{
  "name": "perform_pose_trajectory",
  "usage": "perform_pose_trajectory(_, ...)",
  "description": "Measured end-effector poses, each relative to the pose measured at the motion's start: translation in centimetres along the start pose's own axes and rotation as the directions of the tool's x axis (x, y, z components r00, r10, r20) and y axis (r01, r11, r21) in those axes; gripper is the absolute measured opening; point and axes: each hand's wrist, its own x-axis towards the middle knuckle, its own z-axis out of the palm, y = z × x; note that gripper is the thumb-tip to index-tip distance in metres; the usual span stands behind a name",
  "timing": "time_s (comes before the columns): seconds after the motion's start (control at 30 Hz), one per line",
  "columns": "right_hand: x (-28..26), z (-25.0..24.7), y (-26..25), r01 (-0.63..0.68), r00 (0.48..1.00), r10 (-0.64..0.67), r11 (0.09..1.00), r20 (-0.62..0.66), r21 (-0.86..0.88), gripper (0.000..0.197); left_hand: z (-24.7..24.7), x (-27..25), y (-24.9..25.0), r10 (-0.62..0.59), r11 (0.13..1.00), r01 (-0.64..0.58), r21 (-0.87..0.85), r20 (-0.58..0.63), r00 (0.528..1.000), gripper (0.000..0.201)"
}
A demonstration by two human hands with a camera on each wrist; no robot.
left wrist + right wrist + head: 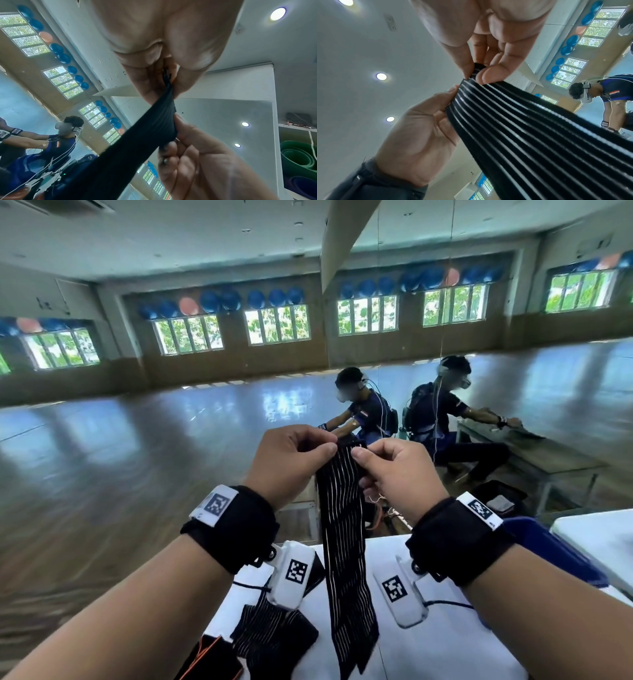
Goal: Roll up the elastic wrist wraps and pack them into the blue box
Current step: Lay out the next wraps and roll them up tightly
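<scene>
Left hand and right hand each pinch top end of striped wrist wrap; strip hangs toward 6 o'clock onto white desk. Second wrap at 7 o'clock.

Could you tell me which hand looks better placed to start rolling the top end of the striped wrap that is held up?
Probably the right hand: its thumb and fingertips already pinch a small curl at the wrap's top corner. The left hand pinches the flat edge beside it, suited to steadying.
</scene>
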Motion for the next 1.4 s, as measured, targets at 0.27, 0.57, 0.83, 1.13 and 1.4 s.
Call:
perform_pose_trajectory(0.27, -0.4, -1.2, 0.9, 0.111, 0.988, -0.124, 0.985, -0.092, -0.128, 0.016, 1.5, 0.2, -0.6, 0.051, 0.998, -0.049, 0.034, -0.063, 0.997, 0.017)
perform_pose_trajectory(0.57, -0.7, -1.8, 1.1, 0.197, 0.979, -0.199, 0.978, -0.031, -0.063, 0.018, 2.5, -0.5, 0.2, 0.079, 0.997, -0.081, -0.021, -0.070, 0.994, 0.008)
perform_pose_trajectory(0.83, -0.9, -2.6, 2.3, 0.190, 0.972, -0.193, 0.981, -0.131, -0.032, 0.022, 5.4, -5.4, -2.2, 0.096, 0.985, -0.093, -0.144, 0.012, 0.995, 0.017)
perform_pose_trajectory(1.13, -1.5, -3.0, 3.7, 0.161, 0.978, -0.164, 0.986, -0.131, -0.033, 0.024, 8.5, -5.9, -3.6, -0.048, 0.968, 0.048, -0.247, 0.007, 0.999, 0.038)
perform_pose_trajectory(1.4, -8.7, -4.0, 12.1, -0.018, 0.985, 0.055, 0.976, 0.165, -0.216, 0.033, 9.3, -4.1, -5.8, -0.204, 0.916, 0.183, -0.357, -0.023, 0.979, 0.047)
